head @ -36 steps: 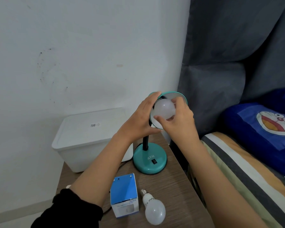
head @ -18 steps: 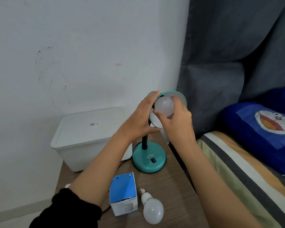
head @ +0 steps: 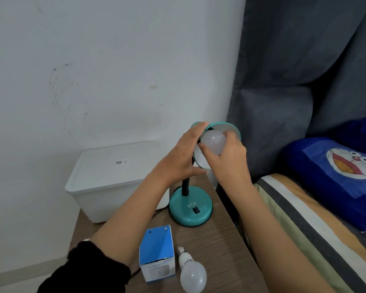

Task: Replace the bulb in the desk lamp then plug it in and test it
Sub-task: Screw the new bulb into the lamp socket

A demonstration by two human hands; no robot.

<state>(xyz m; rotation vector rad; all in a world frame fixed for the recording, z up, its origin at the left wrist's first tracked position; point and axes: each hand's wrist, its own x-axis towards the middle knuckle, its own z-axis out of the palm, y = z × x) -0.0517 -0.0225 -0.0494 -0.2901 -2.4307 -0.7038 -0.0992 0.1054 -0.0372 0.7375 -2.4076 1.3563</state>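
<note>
1. here the left hand is wrapped around the rim and back of the teal lamp shade, fingers closed on it to hold the head steady.
2. the right hand grips the white bulb in the shade, fingertips curled round its globe; whether it is being screwed in or out cannot be told from this view.
3. a second bulb lies loose on the wooden table, threaded cap pointing away from the person, just beside a small blue and white bulb box.
4. the lamp base stands on the table near the white storage box, its black switch facing the person; the plug and any socket are out of view.
5. to do this step well, i would judge: keep the bulb's axis in line with the socket, hidden behind the globe, so the threads do not cross.
6. turn with fingertip pressure only, regripping in short twists, and let the left hand take the counter-torque so the bendy black neck does not twist.
7. stop as soon as the bulb seats snug; forcing it risks cracking the globe or jamming the cap.
</note>
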